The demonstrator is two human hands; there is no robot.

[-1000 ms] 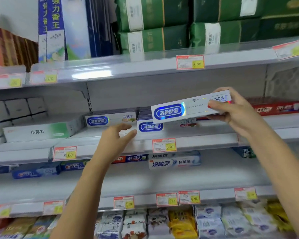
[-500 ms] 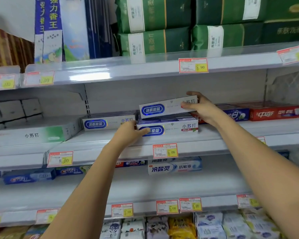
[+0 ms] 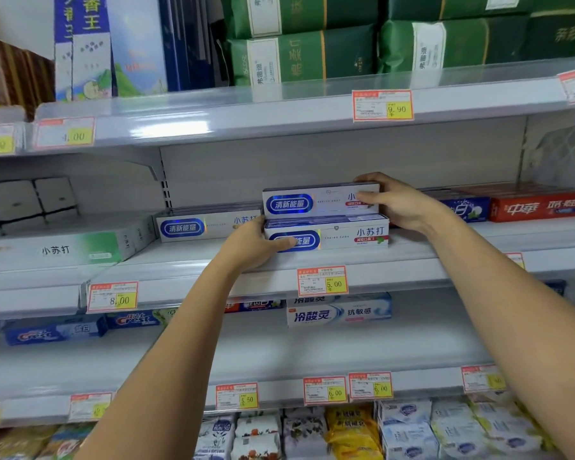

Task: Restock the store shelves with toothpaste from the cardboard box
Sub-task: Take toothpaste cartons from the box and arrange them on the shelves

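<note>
On the middle shelf [image 3: 213, 260], the right hand [image 3: 399, 204] pinches the top toothpaste box [image 3: 312, 202] to square it over 1 lower box [image 3: 346, 239], which the left hand [image 3: 253, 244] grips steady.

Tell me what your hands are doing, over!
Right hand grips top box, resting on lower box. Left hand holds lower box. Nothing in the way.

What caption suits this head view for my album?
Restocking: right hand holds one toothpaste box atop a lower box the left hand grips.
</note>
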